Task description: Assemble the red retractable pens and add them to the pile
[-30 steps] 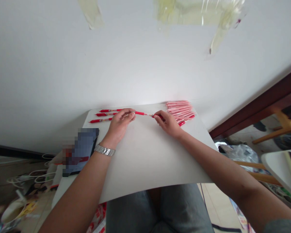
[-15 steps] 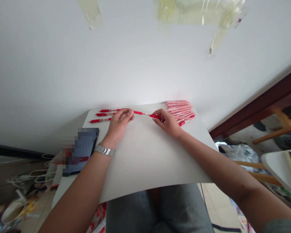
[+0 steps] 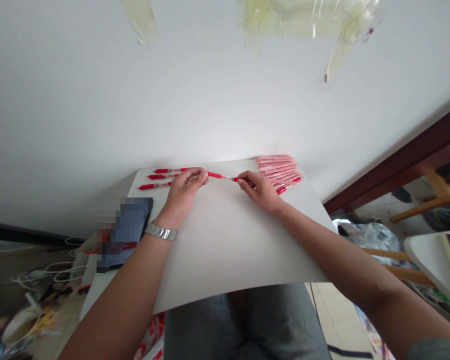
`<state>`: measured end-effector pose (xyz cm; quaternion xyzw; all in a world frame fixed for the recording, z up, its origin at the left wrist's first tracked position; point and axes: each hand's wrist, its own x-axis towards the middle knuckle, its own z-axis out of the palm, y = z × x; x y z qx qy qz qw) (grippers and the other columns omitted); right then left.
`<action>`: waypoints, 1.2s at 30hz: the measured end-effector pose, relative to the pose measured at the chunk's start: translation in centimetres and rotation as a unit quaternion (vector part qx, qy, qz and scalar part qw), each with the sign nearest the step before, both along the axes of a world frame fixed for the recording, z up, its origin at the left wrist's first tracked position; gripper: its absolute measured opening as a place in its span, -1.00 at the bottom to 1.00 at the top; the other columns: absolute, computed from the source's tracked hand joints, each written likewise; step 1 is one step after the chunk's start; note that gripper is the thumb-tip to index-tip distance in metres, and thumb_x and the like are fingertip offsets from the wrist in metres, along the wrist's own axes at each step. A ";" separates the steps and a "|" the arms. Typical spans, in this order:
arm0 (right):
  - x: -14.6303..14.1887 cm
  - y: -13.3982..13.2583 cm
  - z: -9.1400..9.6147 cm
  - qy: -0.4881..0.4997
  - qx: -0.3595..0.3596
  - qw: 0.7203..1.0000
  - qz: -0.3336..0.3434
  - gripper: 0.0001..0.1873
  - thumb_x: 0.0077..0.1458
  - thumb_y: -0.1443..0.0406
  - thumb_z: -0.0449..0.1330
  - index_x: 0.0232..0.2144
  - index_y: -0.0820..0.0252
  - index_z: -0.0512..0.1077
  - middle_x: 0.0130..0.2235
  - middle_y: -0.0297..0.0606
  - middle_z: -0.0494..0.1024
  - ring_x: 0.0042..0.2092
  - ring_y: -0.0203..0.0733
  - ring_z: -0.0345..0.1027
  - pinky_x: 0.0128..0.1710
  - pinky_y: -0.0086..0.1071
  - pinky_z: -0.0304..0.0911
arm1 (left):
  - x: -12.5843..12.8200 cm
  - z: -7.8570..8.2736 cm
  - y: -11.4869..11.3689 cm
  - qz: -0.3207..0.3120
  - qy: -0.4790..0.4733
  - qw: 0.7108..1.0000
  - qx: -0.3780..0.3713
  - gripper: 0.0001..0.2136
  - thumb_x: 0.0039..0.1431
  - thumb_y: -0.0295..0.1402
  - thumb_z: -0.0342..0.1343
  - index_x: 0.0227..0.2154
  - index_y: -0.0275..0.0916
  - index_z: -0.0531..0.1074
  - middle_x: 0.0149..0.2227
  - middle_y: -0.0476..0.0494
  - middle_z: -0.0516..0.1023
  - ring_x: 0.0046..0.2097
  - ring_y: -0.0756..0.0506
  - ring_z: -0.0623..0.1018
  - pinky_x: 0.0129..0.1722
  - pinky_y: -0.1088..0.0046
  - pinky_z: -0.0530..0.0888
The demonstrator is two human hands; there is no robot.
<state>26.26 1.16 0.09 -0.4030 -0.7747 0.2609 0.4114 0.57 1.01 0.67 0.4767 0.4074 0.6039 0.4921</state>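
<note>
A red pen (image 3: 214,175) with a clear middle section stretches between my two hands above the table's far part. The fingers of my left hand (image 3: 187,191) pinch its left end. My right hand (image 3: 261,191) is closed around the red right end, which the fingers partly hide. Left of my left hand lie three similar red pens (image 3: 150,186), side by side, their right ends partly covered by the hand. Just behind my right hand is a pile of slim pink sticks (image 3: 277,164). A red pen-like piece (image 3: 282,190) shows beside that hand.
A dark tablet-like device (image 3: 129,230), partly pixelated, rests on the white table (image 3: 240,250) near my left forearm. The wall (image 3: 210,100) rises directly behind the table. White cables (image 3: 60,270) and a cup (image 3: 20,325) are at lower left; a wooden chair (image 3: 431,200) stands right.
My right hand has shifted slightly right, and its fingers now cover more of the pen's right red part. My left hand has barely moved.
</note>
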 end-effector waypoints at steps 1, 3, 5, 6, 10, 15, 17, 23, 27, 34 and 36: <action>0.0 0.0 0.0 0.000 -0.005 1.000 0.002 -0.54 0.45 -0.08 0.07 -0.16 0.16 0.50 -0.31 -0.24 0.57 -0.33 -0.20 0.33 -0.29 -0.30 0.21 | 0.0 -0.1 0.0 0.000 0.005 1.000 0.003 -0.65 0.00 -0.13 0.57 -0.22 -0.19 0.67 -0.19 -0.09 0.65 -0.14 -0.05 0.59 0.05 0.33 0.55; 0.1 0.0 0.0 0.004 -0.017 1.000 0.005 -0.52 0.46 -0.09 0.06 -0.16 0.16 0.49 -0.32 -0.25 0.56 -0.33 -0.20 0.34 -0.28 -0.30 0.21 | -0.1 -0.2 0.0 -0.001 0.016 1.000 0.010 -0.66 0.02 -0.13 0.55 -0.21 -0.20 0.67 -0.18 -0.11 0.66 -0.13 -0.06 0.60 0.05 0.32 0.55; 0.1 0.0 0.0 0.008 -0.027 1.000 0.009 -0.52 0.46 -0.10 0.04 -0.17 0.16 0.48 -0.33 -0.26 0.54 -0.33 -0.20 0.34 -0.28 -0.29 0.21 | -0.2 -0.3 0.1 -0.001 0.028 0.999 0.018 -0.66 0.05 -0.13 0.53 -0.21 -0.20 0.67 -0.17 -0.12 0.66 -0.13 -0.08 0.61 0.05 0.30 0.56; 0.1 0.0 -0.1 0.009 -0.029 0.999 0.011 -0.51 0.47 -0.10 0.04 -0.18 0.15 0.47 -0.34 -0.27 0.53 -0.33 -0.19 0.34 -0.28 -0.29 0.21 | -0.3 -0.3 0.1 -0.001 0.034 0.999 0.022 -0.66 0.06 -0.13 0.53 -0.21 -0.21 0.67 -0.17 -0.13 0.67 -0.14 -0.08 0.61 0.05 0.29 0.56; 0.1 0.1 -0.2 0.014 -0.034 0.999 0.017 -0.50 0.47 -0.12 0.01 -0.20 0.14 0.45 -0.36 -0.28 0.50 -0.34 -0.19 0.33 -0.29 -0.29 0.21 | -0.2 0.1 0.0 -0.002 0.052 0.998 0.025 -0.66 0.04 -0.12 0.54 -0.24 -0.23 0.67 -0.20 -0.15 0.67 -0.15 -0.09 0.62 0.04 0.27 0.57; 0.2 0.2 -0.3 0.017 -0.040 0.999 0.017 -0.51 0.47 -0.11 0.01 -0.20 0.14 0.45 -0.35 -0.28 0.49 -0.33 -0.18 0.33 -0.28 -0.29 0.22 | 0.0 0.4 -0.2 0.000 0.058 0.998 0.022 -0.66 0.01 -0.12 0.54 -0.27 -0.23 0.68 -0.23 -0.15 0.68 -0.17 -0.10 0.61 0.04 0.25 0.57; 0.2 0.2 -0.3 0.016 -0.040 0.999 0.015 -0.52 0.47 -0.10 0.01 -0.19 0.14 0.45 -0.35 -0.28 0.49 -0.32 -0.18 0.33 -0.28 -0.29 0.22 | 0.0 0.3 -0.1 0.000 0.052 0.998 0.018 -0.67 0.03 -0.12 0.54 -0.25 -0.23 0.68 -0.22 -0.15 0.68 -0.16 -0.09 0.62 0.04 0.25 0.57; 0.1 0.0 -0.1 0.007 -0.035 0.999 0.008 -0.49 0.46 -0.13 0.01 -0.19 0.14 0.46 -0.35 -0.27 0.51 -0.33 -0.19 0.33 -0.29 -0.29 0.22 | 0.0 -0.3 0.1 0.001 0.023 1.000 0.009 -0.65 0.03 -0.12 0.54 -0.21 -0.20 0.68 -0.16 -0.15 0.68 -0.12 -0.08 0.62 0.04 0.30 0.57; 0.0 0.0 0.0 0.008 -0.035 0.999 0.005 -0.48 0.46 -0.14 0.01 -0.19 0.14 0.46 -0.35 -0.27 0.51 -0.33 -0.19 0.33 -0.28 -0.30 0.23 | 0.1 -0.1 0.0 -0.002 0.007 1.000 -0.007 -0.63 -0.01 -0.13 0.57 -0.22 -0.21 0.67 -0.18 -0.12 0.66 -0.15 -0.06 0.60 0.03 0.32 0.55; 0.1 0.1 -0.2 0.011 -0.038 0.999 0.003 -0.48 0.46 -0.15 0.00 -0.17 0.12 0.45 -0.33 -0.27 0.52 -0.32 -0.17 0.35 -0.28 -0.29 0.24 | 0.2 0.1 -0.3 -0.011 0.007 1.000 -0.006 -0.63 -0.02 -0.16 0.57 -0.19 -0.20 0.65 -0.16 -0.14 0.65 -0.13 -0.07 0.59 0.01 0.33 0.54; 0.1 0.1 -0.2 0.011 -0.037 0.999 0.004 -0.47 0.46 -0.16 0.00 -0.17 0.12 0.45 -0.34 -0.27 0.51 -0.32 -0.17 0.35 -0.28 -0.29 0.24 | 0.2 0.1 -0.2 -0.012 0.010 1.000 -0.007 -0.62 -0.01 -0.16 0.56 -0.19 -0.20 0.64 -0.16 -0.15 0.65 -0.13 -0.08 0.60 0.01 0.32 0.54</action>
